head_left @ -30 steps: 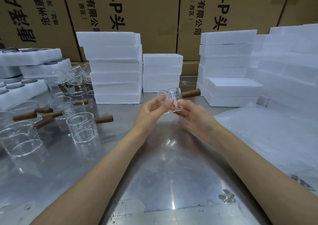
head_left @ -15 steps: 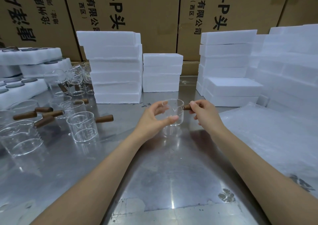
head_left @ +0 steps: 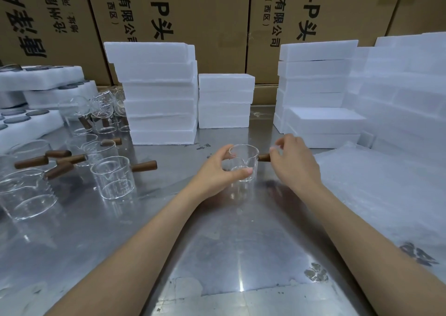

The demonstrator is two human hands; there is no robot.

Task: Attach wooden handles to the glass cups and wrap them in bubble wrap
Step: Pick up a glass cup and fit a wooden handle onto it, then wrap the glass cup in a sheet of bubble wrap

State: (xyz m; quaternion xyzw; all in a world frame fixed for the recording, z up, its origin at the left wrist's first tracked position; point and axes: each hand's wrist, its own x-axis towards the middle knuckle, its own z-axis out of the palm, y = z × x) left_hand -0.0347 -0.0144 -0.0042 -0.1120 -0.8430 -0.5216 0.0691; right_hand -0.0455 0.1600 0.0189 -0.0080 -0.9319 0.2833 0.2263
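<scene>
Lowered since the earlier frame, the glass cup (head_left: 243, 163) now stands upright on the surface (head_left: 241, 243), gripped by the left hand (head_left: 218, 173). Its wooden handle (head_left: 264, 157) points rightward into the right hand (head_left: 293, 161), which pinches it; bubble wrap (head_left: 376, 182) lies right of the cup.

Head view. Two forearms enter from the near edge of frame, both bare up to the frame border; no sleeve, cuff or glove visible on either. Left hand (head_left: 218, 170) bare: no ring, no watch, no wristband seen. Right hand (head_left: 295, 163) likewise bare, wrist uncovered. Fingernails (head_left: 248, 170) short and unpainted where they show, with a light sheen. Upper arms, shoulders and torso fall outside the frame, so clothing cannot be told.
</scene>
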